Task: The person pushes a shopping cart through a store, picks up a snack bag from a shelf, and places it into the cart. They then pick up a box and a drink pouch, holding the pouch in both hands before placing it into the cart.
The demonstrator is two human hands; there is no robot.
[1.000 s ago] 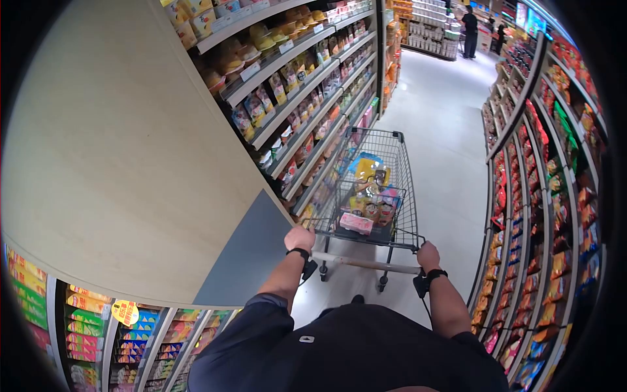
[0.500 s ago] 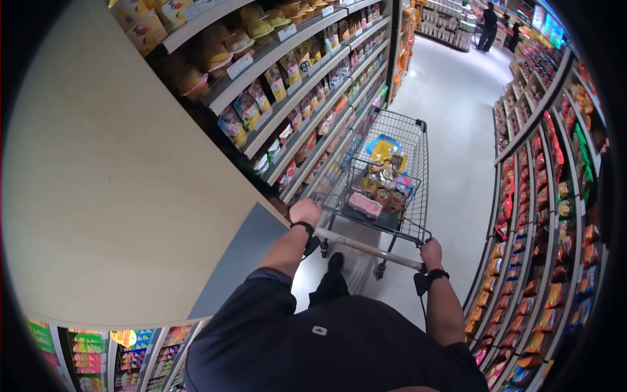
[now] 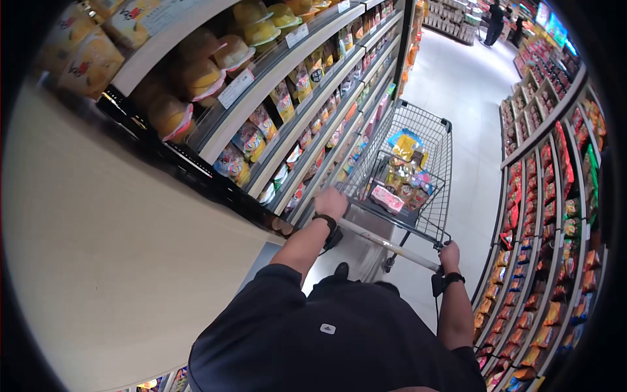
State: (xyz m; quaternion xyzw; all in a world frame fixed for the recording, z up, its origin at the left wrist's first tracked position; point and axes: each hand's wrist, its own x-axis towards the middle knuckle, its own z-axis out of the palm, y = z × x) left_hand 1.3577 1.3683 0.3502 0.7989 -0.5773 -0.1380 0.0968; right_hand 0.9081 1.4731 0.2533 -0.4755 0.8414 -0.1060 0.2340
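Note:
A grey wire shopping cart (image 3: 428,124) stands in front of me, its bar running across below the basket. My left hand (image 3: 331,203) is closed at the left end of the bar, close to the shelves. At the right end, my right hand (image 3: 449,255) wraps round the bar's corner. Inside the cart lie a pink-and-white pack (image 3: 388,199), a yellow-and-blue bag (image 3: 406,144) and several smaller bagged goods (image 3: 406,173). Both wrists wear dark bands with a small dark device.
Shelves of jelly cups and pouches (image 3: 287,104) line the left, close to the cart. Snack shelves (image 3: 529,261) curve along the right. A pale panel (image 3: 130,261) is at my left. The white floor (image 3: 467,98) runs ahead to a person in dark clothes (image 3: 495,25).
I have moved forward along the aisle with the cart. The left shelves look nearer, and the cart sits further right in view. Both hands keep hold of the bar.

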